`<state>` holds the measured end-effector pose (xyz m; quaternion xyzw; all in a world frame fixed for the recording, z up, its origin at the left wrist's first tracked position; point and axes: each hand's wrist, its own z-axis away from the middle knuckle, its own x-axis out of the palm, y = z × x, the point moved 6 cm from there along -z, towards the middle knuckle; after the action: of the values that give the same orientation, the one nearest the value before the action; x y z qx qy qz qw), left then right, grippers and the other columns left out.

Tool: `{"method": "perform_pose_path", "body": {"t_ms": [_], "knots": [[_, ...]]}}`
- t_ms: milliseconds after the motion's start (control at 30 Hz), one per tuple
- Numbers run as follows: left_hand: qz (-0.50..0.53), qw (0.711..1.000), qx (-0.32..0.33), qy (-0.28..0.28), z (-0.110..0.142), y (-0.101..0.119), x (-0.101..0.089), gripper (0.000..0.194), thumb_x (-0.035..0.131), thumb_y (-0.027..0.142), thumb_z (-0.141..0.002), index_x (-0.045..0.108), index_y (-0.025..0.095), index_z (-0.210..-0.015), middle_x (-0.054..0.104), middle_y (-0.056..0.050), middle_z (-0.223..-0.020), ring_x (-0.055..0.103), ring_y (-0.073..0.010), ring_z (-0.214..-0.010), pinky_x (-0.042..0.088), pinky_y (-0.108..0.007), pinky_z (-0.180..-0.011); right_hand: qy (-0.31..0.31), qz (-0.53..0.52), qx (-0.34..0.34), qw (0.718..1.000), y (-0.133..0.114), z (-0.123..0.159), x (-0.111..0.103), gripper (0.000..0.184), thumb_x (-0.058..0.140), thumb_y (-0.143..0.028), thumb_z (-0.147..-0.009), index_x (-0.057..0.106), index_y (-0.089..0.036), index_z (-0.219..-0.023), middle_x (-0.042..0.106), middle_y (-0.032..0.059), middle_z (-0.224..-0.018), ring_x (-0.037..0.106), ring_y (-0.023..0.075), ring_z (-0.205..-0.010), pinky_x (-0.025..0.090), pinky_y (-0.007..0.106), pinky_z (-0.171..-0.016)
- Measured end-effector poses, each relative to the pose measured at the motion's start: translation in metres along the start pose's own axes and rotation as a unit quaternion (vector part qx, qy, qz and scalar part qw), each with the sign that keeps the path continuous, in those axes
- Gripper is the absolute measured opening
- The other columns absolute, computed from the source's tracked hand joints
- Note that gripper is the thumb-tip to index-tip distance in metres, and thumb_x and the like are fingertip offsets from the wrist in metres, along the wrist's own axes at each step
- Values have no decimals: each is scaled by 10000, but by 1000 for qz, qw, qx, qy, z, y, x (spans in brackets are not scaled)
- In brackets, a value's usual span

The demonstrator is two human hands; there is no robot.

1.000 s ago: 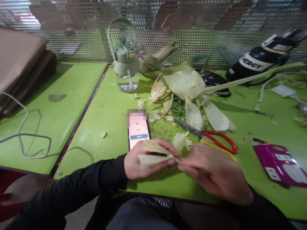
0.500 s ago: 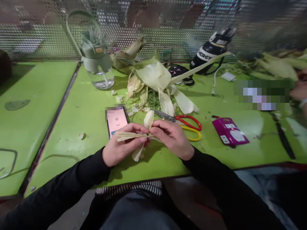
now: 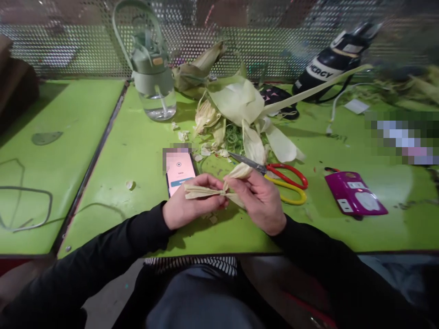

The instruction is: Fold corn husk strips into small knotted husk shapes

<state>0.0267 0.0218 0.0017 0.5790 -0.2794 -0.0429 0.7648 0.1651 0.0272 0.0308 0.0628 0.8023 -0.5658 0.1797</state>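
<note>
My left hand (image 3: pixel 187 208) pinches a folded strip of pale corn husk (image 3: pixel 199 192) between thumb and fingers, its free end pointing left. Close by, my right hand (image 3: pixel 263 203) is closed on another part of the same husk piece, where a rounded flap sticks up above the thumb. The strips cross at a gathered middle between both hands. Scissors (image 3: pixel 288 176) with one red and one yellow handle lie just behind my right hand. Behind my left hand is a phone (image 3: pixel 180 171) with a pink screen, partly pixelated.
Loose corn husks (image 3: pixel 240 100) with green shreds and small scraps lie behind the hands. A green-lidded water bottle (image 3: pixel 154 87) stands back left; a black bottle (image 3: pixel 325 68) leans back right. A purple power socket (image 3: pixel 356 194) sits at right. A mesh panel (image 3: pixel 233 41) borders the green table (image 3: pixel 113 160).
The upright husk flap has tilted right, into my right hand's grip. The lower husk tail that hung beneath the hands no longer shows. The whole view has shifted slightly.
</note>
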Motion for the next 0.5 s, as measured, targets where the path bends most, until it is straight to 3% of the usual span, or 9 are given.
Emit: {"method": "perform_pose_path", "body": {"t_ms": [267,500], "knots": [[3,1000,-2,1,2,1,4,315,808,332,-739,572,140,-819,639,14,-677,570,-62,-567,453,-181,-552,-14,4,-14,1000,-6,2,2,165,607,-357,-954,652,-221,-872,698,-31,-713,639,109,-609,504,221,-573],[-9,999,-34,11,4,0,7,405,864,391,-654,568,142,-773,625,20,-648,546,-59,-536,425,-187,-523,-36,66,-36,997,-17,-1,-3,137,607,-319,-948,651,-235,-850,685,-30,-700,623,121,-599,508,232,-577]]}}
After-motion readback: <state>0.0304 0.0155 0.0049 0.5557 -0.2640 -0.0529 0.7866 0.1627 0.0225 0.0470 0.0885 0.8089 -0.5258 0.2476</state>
